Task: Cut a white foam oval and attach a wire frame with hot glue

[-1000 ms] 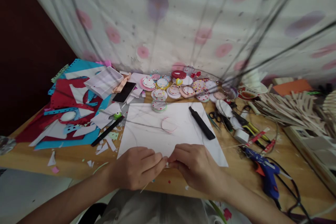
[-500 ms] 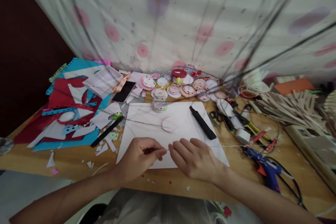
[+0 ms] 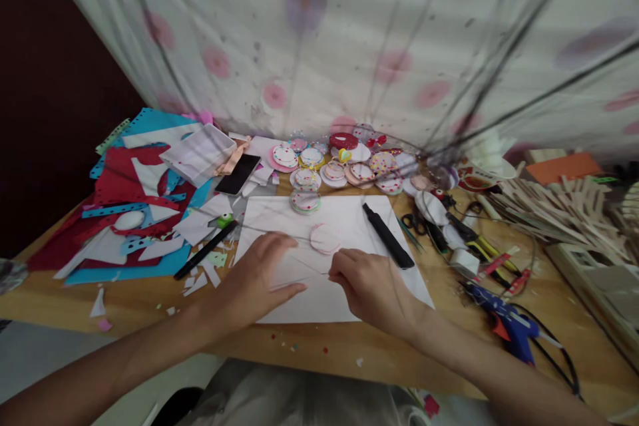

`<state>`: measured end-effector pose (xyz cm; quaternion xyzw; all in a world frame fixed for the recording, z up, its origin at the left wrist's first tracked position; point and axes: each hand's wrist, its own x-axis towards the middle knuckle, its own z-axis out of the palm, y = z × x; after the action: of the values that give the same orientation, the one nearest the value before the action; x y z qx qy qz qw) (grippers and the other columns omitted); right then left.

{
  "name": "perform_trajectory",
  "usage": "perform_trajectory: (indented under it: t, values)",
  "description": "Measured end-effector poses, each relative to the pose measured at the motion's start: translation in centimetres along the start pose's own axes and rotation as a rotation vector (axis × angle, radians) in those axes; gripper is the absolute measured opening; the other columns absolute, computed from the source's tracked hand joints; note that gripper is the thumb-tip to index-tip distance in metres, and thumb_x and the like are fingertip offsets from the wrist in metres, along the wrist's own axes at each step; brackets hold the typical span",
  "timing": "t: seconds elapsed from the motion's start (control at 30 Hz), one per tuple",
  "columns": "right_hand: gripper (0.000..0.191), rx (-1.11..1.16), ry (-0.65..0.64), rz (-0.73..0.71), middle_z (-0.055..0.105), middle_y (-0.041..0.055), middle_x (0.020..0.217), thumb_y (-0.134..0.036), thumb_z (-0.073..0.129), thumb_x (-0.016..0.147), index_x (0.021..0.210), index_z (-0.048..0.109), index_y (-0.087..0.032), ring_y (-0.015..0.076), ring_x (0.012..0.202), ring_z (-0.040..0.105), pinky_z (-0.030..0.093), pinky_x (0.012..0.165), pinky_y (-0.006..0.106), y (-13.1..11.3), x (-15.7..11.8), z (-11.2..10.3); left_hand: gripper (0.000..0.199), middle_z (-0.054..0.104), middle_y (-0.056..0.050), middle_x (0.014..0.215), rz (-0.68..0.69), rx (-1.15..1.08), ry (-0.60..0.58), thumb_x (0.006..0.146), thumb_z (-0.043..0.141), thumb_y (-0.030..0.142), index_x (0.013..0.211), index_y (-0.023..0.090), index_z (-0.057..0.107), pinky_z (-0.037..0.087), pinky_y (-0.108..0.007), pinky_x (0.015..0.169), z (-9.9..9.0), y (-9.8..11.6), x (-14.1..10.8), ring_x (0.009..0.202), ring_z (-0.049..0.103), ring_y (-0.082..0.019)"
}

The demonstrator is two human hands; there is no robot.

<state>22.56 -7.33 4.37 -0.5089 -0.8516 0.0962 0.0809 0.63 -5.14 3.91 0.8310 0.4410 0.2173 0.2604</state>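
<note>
My left hand [image 3: 259, 276] is open above the left side of a white paper sheet [image 3: 344, 306], thumb and fingers spread apart. Closed in a pinch, my right hand [image 3: 369, 286] hovers over the sheet's right half with a thin thread-like strand [image 3: 322, 273] sticking out from its fingertips. The strand is too fine and blurred to tell its material. A small round disc [image 3: 325, 238] with a pink edge lies on the sheet just beyond both hands. At the sheet's far edge rests a stack of dotted paper circles [image 3: 305, 201].
Left: coloured felt and paper scraps [image 3: 120, 180], a phone [image 3: 238, 174] and a black pen [image 3: 206, 249]. Decorated discs [image 3: 349, 170] line the back. Right: a thick black marker-like tool [image 3: 388, 236], pliers [image 3: 482, 246], a white tape roll [image 3: 464, 263], a blue glue gun [image 3: 504, 319] and wooden sticks [image 3: 554, 213].
My left hand has opened and drawn away to the left from my right hand. My right hand has turned slightly and keeps its pinch on the strand.
</note>
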Motion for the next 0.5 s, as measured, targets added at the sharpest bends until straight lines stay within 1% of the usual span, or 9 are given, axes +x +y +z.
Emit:
perform_trajectory:
  t: [0.03, 0.07, 0.1, 0.13, 0.2, 0.27, 0.37, 0.43, 0.5]
  values:
    - [0.009, 0.022, -0.018, 0.012, 0.064, 0.0011, 0.079, -0.009, 0.053, 0.082, 0.081, 0.056, -0.017, 0.0145, 0.07, 0.059, 0.027, 0.055, 0.028, -0.2, 0.1, -0.1, 0.035, 0.055, -0.009, 0.116, 0.144, 0.173, -0.008, 0.082, 0.06, 0.029, 0.114, 0.018, 0.051, 0.045, -0.042, 0.091, -0.1, 0.4, -0.1, 0.106, 0.053, -0.024]
    - [0.009, 0.039, -0.035, 0.015, 0.065, 0.0011, 0.08, -0.01, 0.053, 0.082, 0.081, 0.056, -0.018, 0.0146, 0.071, 0.059, 0.027, 0.055, 0.027, -0.5, 0.2, -0.2, 0.024, 0.058, -0.009, 0.111, 0.267, 0.312, -0.038, 0.087, 0.053, 0.024, 0.11, 0.017, 0.054, 0.046, -0.041, 0.089, -0.1, 0.9, -0.1, 0.104, 0.054, -0.023]
    - [0.009, 0.045, -0.048, 0.013, 0.065, 0.0011, 0.08, -0.01, 0.053, 0.083, 0.081, 0.056, -0.018, 0.0146, 0.071, 0.06, 0.027, 0.055, 0.027, -0.8, 0.3, -0.3, 0.018, 0.06, -0.009, 0.103, 0.359, 0.418, -0.06, 0.09, 0.045, 0.018, 0.105, 0.015, 0.056, 0.047, -0.04, 0.085, -0.2, 1.5, -0.1, 0.098, 0.056, -0.023]
    - [0.009, 0.04, -0.055, 0.008, 0.065, 0.0013, 0.08, -0.009, 0.053, 0.082, 0.081, 0.056, -0.018, 0.0146, 0.071, 0.06, 0.027, 0.054, 0.027, -1.0, 0.3, -0.3, 0.021, 0.062, -0.008, 0.095, 0.429, 0.498, -0.074, 0.092, 0.038, 0.013, 0.1, 0.013, 0.057, 0.049, -0.038, 0.081, -0.2, 2.0, -0.1, 0.092, 0.057, -0.022]
    - [0.01, 0.018, -0.054, -0.008, 0.065, 0.0015, 0.079, -0.008, 0.052, 0.083, 0.08, 0.055, -0.018, 0.0145, 0.069, 0.06, 0.026, 0.054, 0.027, -1.4, 0.4, -0.4, 0.03, 0.062, -0.008, 0.085, 0.513, 0.588, -0.063, 0.092, 0.029, 0.006, 0.093, 0.011, 0.059, 0.049, -0.036, 0.074, -0.3, 2.8, 0.0, 0.083, 0.058, -0.021]
    - [0.011, -0.003, -0.031, -0.028, 0.064, 0.0015, 0.077, -0.007, 0.052, 0.083, 0.08, 0.054, -0.018, 0.0142, 0.067, 0.058, 0.026, 0.053, 0.028, -1.6, 0.3, -0.5, 0.034, 0.062, -0.008, 0.081, 0.556, 0.616, -0.015, 0.091, 0.027, 0.004, 0.09, 0.01, 0.06, 0.049, -0.035, 0.07, -0.4, 3.2, 0.0, 0.079, 0.058, -0.021]
    - [0.012, -0.068, 0.02, -0.079, 0.062, 0.002, 0.076, -0.006, 0.053, 0.082, 0.079, 0.052, -0.017, 0.0149, 0.065, 0.056, 0.025, 0.052, 0.029, -1.6, -0.1, -0.3, 0.034, 0.063, -0.009, 0.08, 0.586, 0.62, 0.053, 0.091, 0.027, 0.005, 0.088, 0.009, 0.061, 0.048, -0.034, 0.067, -0.3, 3.2, -0.2, 0.076, 0.058, -0.021]
    - [0.012, -0.137, 0.066, -0.129, 0.06, 0.0025, 0.074, -0.006, 0.052, 0.082, 0.078, 0.051, -0.017, 0.0157, 0.063, 0.054, 0.024, 0.051, 0.03, -1.5, -0.4, 0.0, 0.032, 0.063, -0.009, 0.08, 0.559, 0.59, 0.032, 0.089, 0.029, 0.004, 0.088, 0.009, 0.061, 0.048, -0.035, 0.068, -0.1, 3.1, -0.3, 0.076, 0.058, -0.021]
    - [0.013, -0.203, 0.113, -0.199, 0.057, 0.0023, 0.072, -0.005, 0.052, 0.081, 0.077, 0.05, -0.018, 0.0158, 0.061, 0.051, 0.023, 0.051, 0.03, -1.5, -0.6, 0.3, 0.029, 0.064, -0.008, 0.08, 0.435, 0.465, -0.06, 0.087, 0.034, 0.004, 0.086, 0.011, 0.062, 0.048, -0.034, 0.069, 0.1, 2.9, -0.2, 0.076, 0.059, -0.021]
